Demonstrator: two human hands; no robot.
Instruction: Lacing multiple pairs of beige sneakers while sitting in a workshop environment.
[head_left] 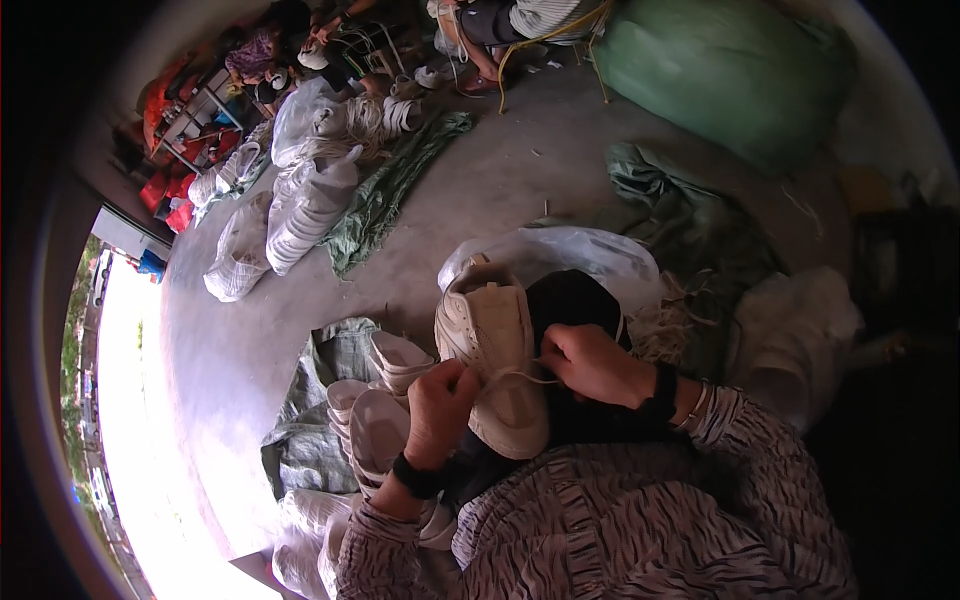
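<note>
A cream-coloured sneaker (503, 325) lies on my lap, its toe pointing toward me and its heel away. A pale shoelace (515, 374) crosses the shoe near the toe end of the lacing. At the shoe's right side, my right hand (592, 362) pinches one end of the lace with the fingers closed. My left hand (440, 410) is closed at the shoe's left side, its fingertips by the lacing; the lace seems to run into them, though the fingers partly hide it. Both wrists wear dark bands.
Several white shoes (378, 425) are stacked at my left on a grey-green woven sheet (330, 395). Loose laces (668, 330) and clear plastic bags (590, 250) lie to the right and ahead. Farther off are filled white bags (312, 195), a big green sack (715, 75) and other seated people.
</note>
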